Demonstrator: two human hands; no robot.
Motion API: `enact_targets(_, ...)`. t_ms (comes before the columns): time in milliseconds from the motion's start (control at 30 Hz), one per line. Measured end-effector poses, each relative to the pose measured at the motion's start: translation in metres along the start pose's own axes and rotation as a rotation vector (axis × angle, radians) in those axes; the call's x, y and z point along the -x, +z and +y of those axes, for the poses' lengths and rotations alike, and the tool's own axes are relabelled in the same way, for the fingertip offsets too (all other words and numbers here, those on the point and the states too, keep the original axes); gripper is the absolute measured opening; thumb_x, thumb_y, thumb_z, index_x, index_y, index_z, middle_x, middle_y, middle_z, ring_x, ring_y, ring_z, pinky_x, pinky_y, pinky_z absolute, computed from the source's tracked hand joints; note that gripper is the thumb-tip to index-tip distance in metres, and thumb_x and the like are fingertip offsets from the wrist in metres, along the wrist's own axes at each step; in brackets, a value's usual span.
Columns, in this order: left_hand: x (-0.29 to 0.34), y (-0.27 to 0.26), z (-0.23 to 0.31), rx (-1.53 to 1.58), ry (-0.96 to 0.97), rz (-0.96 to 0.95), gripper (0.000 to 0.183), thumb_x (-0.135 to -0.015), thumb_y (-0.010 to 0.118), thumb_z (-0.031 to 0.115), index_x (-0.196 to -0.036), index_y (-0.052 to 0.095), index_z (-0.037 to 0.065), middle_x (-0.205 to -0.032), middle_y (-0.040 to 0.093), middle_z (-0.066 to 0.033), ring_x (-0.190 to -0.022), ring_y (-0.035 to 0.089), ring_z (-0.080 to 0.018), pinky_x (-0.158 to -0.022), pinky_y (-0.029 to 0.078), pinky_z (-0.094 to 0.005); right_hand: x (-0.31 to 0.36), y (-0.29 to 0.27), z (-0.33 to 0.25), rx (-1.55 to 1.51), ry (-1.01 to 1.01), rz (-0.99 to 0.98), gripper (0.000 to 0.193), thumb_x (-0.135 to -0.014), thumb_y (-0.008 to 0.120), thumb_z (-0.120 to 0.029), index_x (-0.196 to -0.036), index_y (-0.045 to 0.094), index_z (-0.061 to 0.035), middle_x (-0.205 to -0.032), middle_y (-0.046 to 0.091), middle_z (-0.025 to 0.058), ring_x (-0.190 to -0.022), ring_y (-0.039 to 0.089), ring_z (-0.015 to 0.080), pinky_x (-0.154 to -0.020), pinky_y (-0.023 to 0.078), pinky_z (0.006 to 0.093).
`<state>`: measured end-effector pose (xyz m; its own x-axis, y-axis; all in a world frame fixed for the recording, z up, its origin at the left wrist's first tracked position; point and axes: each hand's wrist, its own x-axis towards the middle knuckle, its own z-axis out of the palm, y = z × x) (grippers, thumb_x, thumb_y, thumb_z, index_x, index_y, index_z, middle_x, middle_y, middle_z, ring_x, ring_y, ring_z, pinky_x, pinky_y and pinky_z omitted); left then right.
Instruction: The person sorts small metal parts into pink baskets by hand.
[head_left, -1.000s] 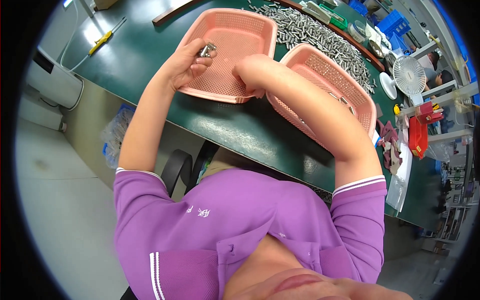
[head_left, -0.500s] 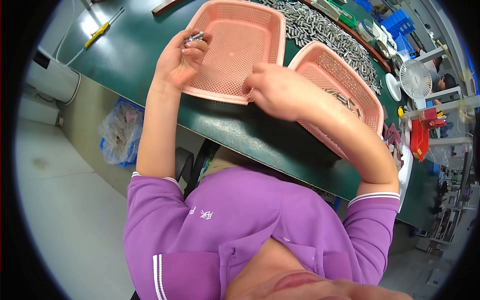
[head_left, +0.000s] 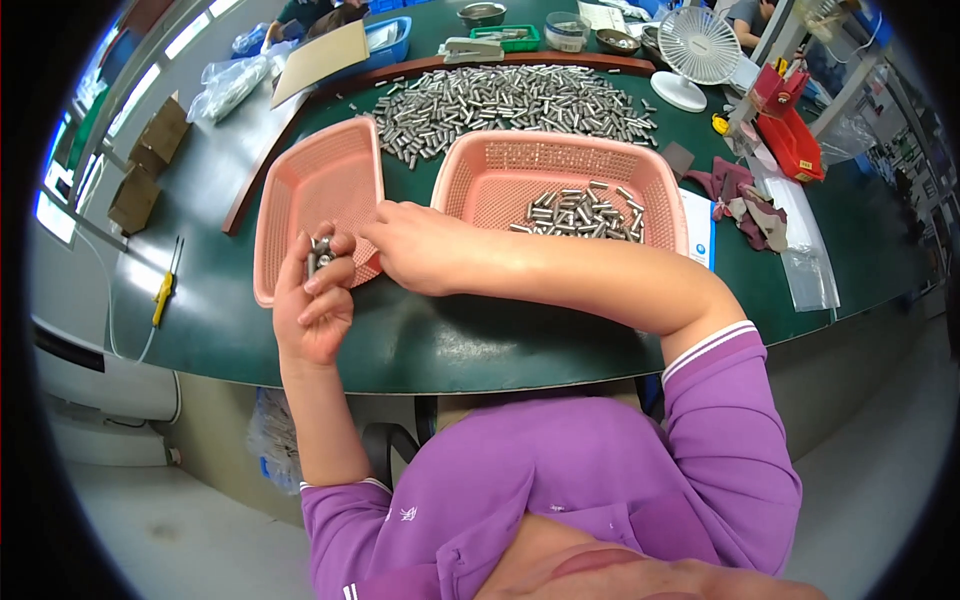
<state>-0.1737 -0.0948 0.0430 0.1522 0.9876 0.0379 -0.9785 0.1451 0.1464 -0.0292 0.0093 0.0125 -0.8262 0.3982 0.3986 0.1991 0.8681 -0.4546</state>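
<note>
Left of centre in the frame, the left hand is curled shut around a few small metal pins, holding them at the near edge of the left pink basket. Just beside it, the right hand lies palm down, fingers loosely bent, touching that basket's near corner; whether it holds anything is hidden. The right pink basket, at upper centre, holds more pins. Beyond the 2 baskets, a heap of pins covers the green table.

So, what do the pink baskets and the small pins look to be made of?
The pink baskets look like moulded plastic: matte, even colour, with fine mesh walls. The pins look like bare metal, probably steel: silvery grey with bright glints. The left hand holds a few of them.
</note>
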Motion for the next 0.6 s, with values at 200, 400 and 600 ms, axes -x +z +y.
enact_targets(200,-0.043,-0.008,-0.049,-0.159,-0.22,0.227,0.026,-0.094,0.043,0.019,-0.105,0.047,-0.004,-0.093,0.047,-0.0143,-0.064,0.043,-0.0096,-0.035,0.033,-0.0139,0.088,-0.084,0.04,-0.166,0.129,0.164,0.027,-0.078,0.053,0.003,-0.103,0.061,-0.002,-0.098,0.062,0.0121,-0.091,0.06,0.0268,-0.08,0.048,0.0334)
enact_targets(400,-0.106,0.008,-0.108,-0.662,-0.356,0.269,0.026,-0.091,0.049,0.012,-0.113,0.046,-0.001,-0.092,0.051,-0.0108,-0.066,0.045,-0.0084,-0.042,0.036,-0.0123,0.133,-0.133,0.032,-0.462,0.452,0.429,0.025,-0.08,0.055,0.005,-0.103,0.062,-0.0019,-0.097,0.064,0.0055,-0.093,0.059,0.0115,-0.083,0.048,0.0246)
enact_targets(600,-0.138,0.0,-0.133,-0.812,-0.414,0.097,0.019,-0.093,0.045,0.018,-0.102,0.049,0.003,-0.087,0.054,-0.0065,-0.059,0.046,-0.0064,-0.041,0.033,-0.012,0.127,-0.133,0.042,-0.876,0.399,0.522,0.028,-0.08,0.058,0.003,-0.108,0.058,-0.0002,-0.097,0.061,0.006,-0.091,0.059,0.0119,-0.081,0.049,0.0249)
